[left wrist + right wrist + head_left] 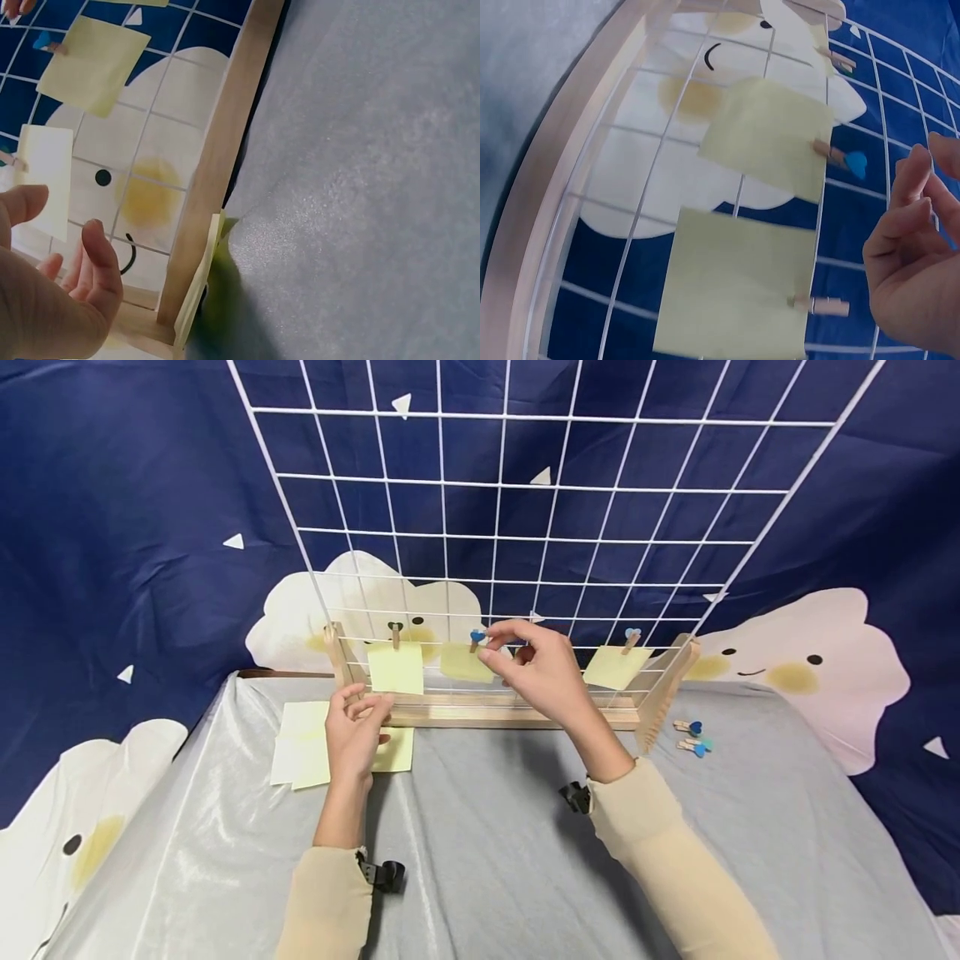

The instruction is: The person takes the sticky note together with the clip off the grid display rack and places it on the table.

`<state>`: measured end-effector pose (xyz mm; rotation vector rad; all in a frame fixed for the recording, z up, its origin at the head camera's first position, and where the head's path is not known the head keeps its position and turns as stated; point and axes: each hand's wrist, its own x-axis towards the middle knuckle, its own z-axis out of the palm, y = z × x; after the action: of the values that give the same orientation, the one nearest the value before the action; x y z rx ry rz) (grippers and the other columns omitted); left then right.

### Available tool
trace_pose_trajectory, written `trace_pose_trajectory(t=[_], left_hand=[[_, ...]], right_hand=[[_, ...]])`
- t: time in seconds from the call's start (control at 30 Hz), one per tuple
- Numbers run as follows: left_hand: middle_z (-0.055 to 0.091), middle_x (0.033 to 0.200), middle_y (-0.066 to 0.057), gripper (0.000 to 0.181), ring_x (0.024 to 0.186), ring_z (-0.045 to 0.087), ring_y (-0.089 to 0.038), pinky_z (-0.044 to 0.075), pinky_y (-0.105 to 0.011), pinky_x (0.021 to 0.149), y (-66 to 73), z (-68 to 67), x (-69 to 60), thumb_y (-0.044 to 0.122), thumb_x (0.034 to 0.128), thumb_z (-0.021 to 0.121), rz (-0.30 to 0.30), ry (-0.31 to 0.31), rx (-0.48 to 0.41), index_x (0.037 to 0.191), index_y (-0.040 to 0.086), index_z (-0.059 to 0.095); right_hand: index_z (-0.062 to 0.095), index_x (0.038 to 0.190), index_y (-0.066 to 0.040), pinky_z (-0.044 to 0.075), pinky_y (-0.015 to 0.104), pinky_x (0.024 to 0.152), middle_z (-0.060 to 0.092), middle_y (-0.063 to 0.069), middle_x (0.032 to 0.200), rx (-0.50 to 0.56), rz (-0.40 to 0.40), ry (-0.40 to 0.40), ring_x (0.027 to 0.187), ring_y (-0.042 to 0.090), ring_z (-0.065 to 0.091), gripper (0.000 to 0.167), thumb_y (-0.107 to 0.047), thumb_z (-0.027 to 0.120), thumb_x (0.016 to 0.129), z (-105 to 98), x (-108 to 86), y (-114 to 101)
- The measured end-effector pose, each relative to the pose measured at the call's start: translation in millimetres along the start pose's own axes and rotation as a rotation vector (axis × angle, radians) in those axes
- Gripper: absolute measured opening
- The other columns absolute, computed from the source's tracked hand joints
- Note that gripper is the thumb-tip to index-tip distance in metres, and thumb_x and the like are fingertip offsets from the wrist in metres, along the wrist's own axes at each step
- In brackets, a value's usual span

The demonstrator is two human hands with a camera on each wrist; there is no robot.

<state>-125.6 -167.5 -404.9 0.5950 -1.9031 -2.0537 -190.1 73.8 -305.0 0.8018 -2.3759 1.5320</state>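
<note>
In the head view, your right hand (542, 668) sits at the centre of the frame, thumb and fingers bent but holding nothing; the right wrist view shows its fingertips apart from the blue-heart clip (476, 638). That clip holds the middle note (461, 663), which slants on the wire grid (506, 417), between the left note (395, 670) and the right note (617, 667). Your left hand (352, 739), at lower left of centre, is loosely spread with nothing in its grasp, in front of the loose notes (300, 752). The middle note looks likeliest to slip or swing, since one clip bites near its top edge; a knuckle brushing it could skew it further. A low left wrist might drag the loose notes. The wooden base (510, 720) runs close ahead of both hands, and its right end piece (669, 689) stands between the right note and the loose clips (699, 749) at right. Your freest room is the bare desk (487, 860) at lower centre, between your sleeves; up the frame, the grid bars the way.
</note>
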Motion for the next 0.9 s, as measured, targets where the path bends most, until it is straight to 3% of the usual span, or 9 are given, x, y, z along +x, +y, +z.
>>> trace_pose_trajectory(t=[0.3,0.33,0.67,0.9], left_hand=[[0.064,0.114,-0.007,0.053,0.081,0.071,-0.017,0.055,-0.027,0.061,1.2,0.4,4.0,0.017,0.0960,0.070,0.000,0.002,-0.003,0.142,0.010,0.045],[0.064,0.114,-0.007,0.053,0.082,0.071,-0.019,0.056,-0.027,0.061,1.7,0.4,4.3,0.018,0.0959,0.070,-0.001,0.003,-0.003,0.142,0.010,0.045],[0.063,0.110,-0.005,0.050,0.083,0.072,-0.024,0.055,-0.025,0.059,1.5,3.5,6.7,0.019,0.0979,0.068,-0.003,0.008,-0.020,0.142,0.011,0.046],[0.063,0.112,-0.005,0.048,0.085,0.071,-0.026,0.057,-0.027,0.061,2.2,5.8,7.9,0.020,0.0982,0.068,-0.011,0.014,-0.019,0.140,0.011,0.047]], right_hand=[[0.074,0.110,-0.006,0.045,0.026,0.052,0.073,0.000,0.089,-0.037,-0.032,-0.015,0.051,0.014,0.061,0.023,-0.015,0.079,0.089,21.2,10.5,-2.7],[0.074,0.110,-0.005,0.044,0.027,0.045,0.072,0.000,0.088,-0.030,-0.031,-0.019,0.051,0.014,0.061,0.023,-0.014,0.078,0.089,23.2,11.0,-2.6],[0.075,0.109,-0.005,0.050,0.028,0.053,0.073,0.002,0.089,-0.070,-0.056,-0.042,0.054,0.017,0.060,0.021,-0.013,0.078,0.090,42.0,13.7,-0.9],[0.075,0.110,-0.006,0.050,0.028,0.049,0.073,0.001,0.090,-0.055,-0.046,-0.046,0.050,0.010,0.060,0.021,-0.014,0.077,0.091,56.1,22.2,-4.6]])
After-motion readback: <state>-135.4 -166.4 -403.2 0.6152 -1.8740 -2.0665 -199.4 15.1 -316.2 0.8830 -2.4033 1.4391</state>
